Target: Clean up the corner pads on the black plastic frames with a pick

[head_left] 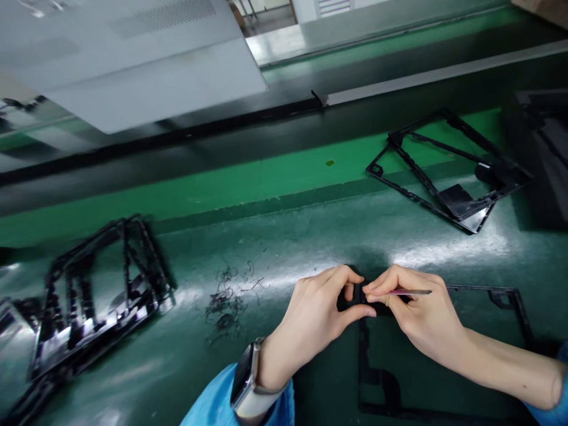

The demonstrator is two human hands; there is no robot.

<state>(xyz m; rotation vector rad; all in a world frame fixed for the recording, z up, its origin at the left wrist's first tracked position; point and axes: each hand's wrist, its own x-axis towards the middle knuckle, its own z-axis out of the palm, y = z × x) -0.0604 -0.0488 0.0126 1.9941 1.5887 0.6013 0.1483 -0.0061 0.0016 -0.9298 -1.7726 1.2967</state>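
A thin black rectangular plastic frame (380,408) lies on the green table in front of me. My left hand (326,302) pinches its far-left corner between thumb and fingers. Close beside it, my right hand (417,302) is closed around a slim pinkish tool (410,291), held like a pen, its tip hidden by the fingers at the frame's corner. The exact kind of tool is too small to tell. On my left wrist is a watch (248,376).
Several black frames (102,290) are stacked at left. Two or so more frames (448,171) lie crossed at back right, near a dark box-like object (544,160). Curly black shavings (226,299) are scattered on the table (213,242). A large grey panel (146,65) hangs over the back left.
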